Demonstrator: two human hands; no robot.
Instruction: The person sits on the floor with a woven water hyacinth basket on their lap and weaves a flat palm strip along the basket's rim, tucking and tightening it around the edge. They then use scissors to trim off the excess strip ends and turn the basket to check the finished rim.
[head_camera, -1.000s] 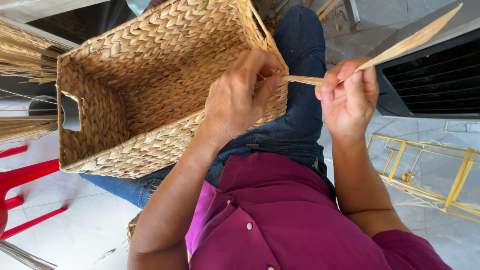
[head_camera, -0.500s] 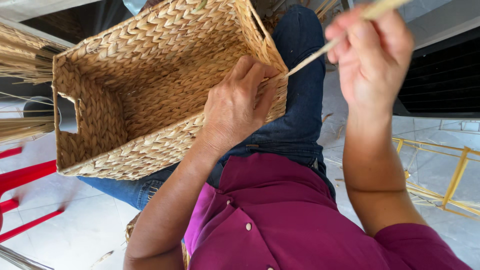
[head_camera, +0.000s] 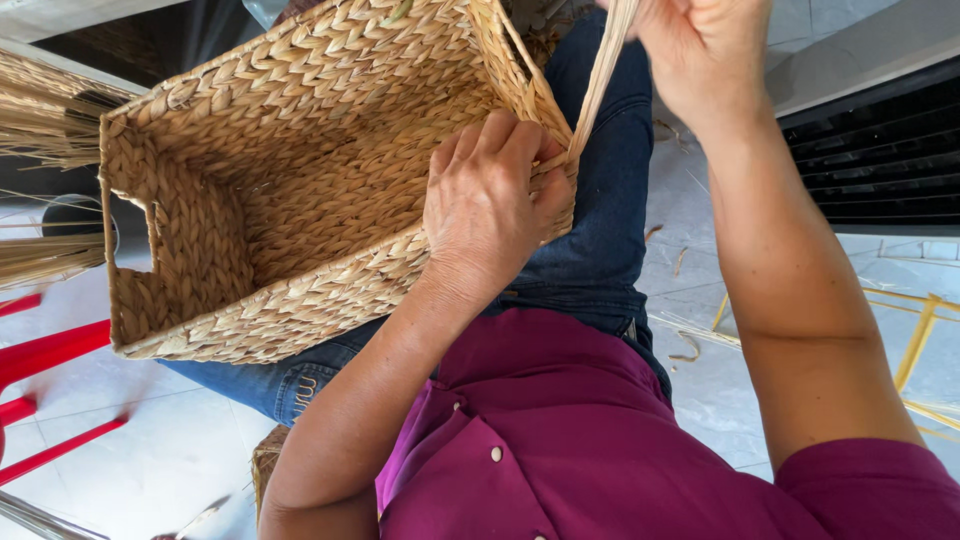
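A rectangular woven straw basket (head_camera: 300, 200) lies tilted on my lap, its opening toward me, with a cut-out handle hole in its left end wall. My left hand (head_camera: 490, 200) presses on the basket's right rim corner, fingers curled over the weave. A flat pale straw strand (head_camera: 600, 80) runs taut from that corner up to my right hand (head_camera: 700, 50), which is raised at the top of the view and closed around it.
Bundles of dry straw (head_camera: 45, 120) stick in from the left. A red plastic frame (head_camera: 50, 360) stands at the lower left on the pale tiled floor. A dark slatted panel (head_camera: 880, 150) is at the right, with a yellow metal frame (head_camera: 920, 340) below it.
My right hand has pulled the strand from beside the basket's corner upward and away, drawing it taut. The left hand has stayed on the rim.
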